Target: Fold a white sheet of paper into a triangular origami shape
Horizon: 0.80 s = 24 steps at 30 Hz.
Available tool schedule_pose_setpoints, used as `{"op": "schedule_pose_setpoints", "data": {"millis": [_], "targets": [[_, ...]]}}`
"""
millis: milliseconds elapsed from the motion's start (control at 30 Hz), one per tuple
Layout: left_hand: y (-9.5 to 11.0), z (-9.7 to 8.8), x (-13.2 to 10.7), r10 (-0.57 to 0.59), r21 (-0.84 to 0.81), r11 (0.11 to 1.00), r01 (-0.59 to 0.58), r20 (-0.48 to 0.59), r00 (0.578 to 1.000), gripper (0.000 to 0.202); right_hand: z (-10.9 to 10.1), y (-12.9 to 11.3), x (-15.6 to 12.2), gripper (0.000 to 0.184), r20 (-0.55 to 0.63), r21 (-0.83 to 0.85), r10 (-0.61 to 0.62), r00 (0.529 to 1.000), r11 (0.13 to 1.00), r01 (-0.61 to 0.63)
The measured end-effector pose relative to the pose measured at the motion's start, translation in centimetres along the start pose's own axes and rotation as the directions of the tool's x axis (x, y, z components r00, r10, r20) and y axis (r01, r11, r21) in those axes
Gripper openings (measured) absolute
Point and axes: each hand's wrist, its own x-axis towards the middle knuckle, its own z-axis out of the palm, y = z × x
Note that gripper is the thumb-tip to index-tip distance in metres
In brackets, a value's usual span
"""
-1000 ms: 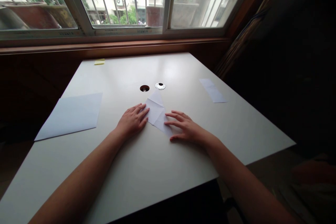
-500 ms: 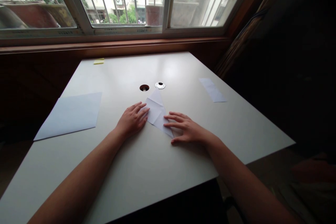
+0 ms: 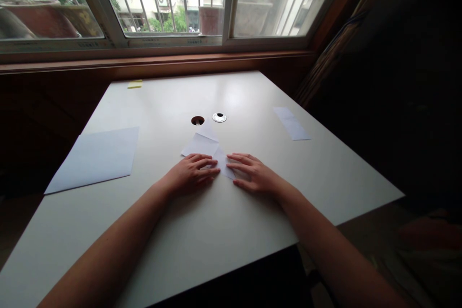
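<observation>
A folded sheet of white paper [image 3: 202, 144] lies in the middle of the white table [image 3: 231, 231], with a pointed end toward the window and a flap sticking out to the left. My left hand [image 3: 195, 171] rests on its lower left part, fingers stretched out and covering some of it. On the lower right edge of the paper lie the fingertips of my right hand [image 3: 252, 172], spread apart. Both hands press flat and neither grasps the paper. The part of the paper under the left fingers is hidden.
A large white sheet [image 3: 97, 159] lies at the left table edge, a narrow paper strip [image 3: 291, 123] at the right. Yellow sticky notes [image 3: 134, 84] sit at the far left corner. Beyond the paper are a round hole [image 3: 198, 121] and a ring-shaped cover [image 3: 219, 117]. A barred window stands behind.
My left hand has moved right and nearer to me over the paper. The folded paper has turned, its tip now further left. My right hand has shifted slightly.
</observation>
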Motion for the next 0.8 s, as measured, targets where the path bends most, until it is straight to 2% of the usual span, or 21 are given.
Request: {"op": "schedule_pose_setpoints", "data": {"millis": [167,500,700,800], "targets": [[-0.13,0.08,-0.1,-0.023,0.006,1.0,0.023,0.002,1.0,0.037,0.24,0.29,0.05,0.043,-0.064,-0.005,0.027,0.998,1.0,-0.027],[-0.28,0.16,-0.11,-0.041,0.004,0.999,0.041,0.002,0.999,0.036,0.22,0.17,0.16,0.036,-0.082,0.036,0.016,0.997,0.999,-0.013],[-0.33,0.33,-0.1,-0.078,0.041,0.996,0.078,0.007,0.997,0.043,0.41,0.47,0.16,0.036,-0.097,0.049,0.02,0.995,0.999,-0.015],[-0.35,0.41,-0.09,-0.132,0.062,0.989,0.133,-0.013,0.991,0.048,0.32,0.38,0.25,0.036,-0.094,0.059,0.017,0.995,0.998,-0.011]]}}
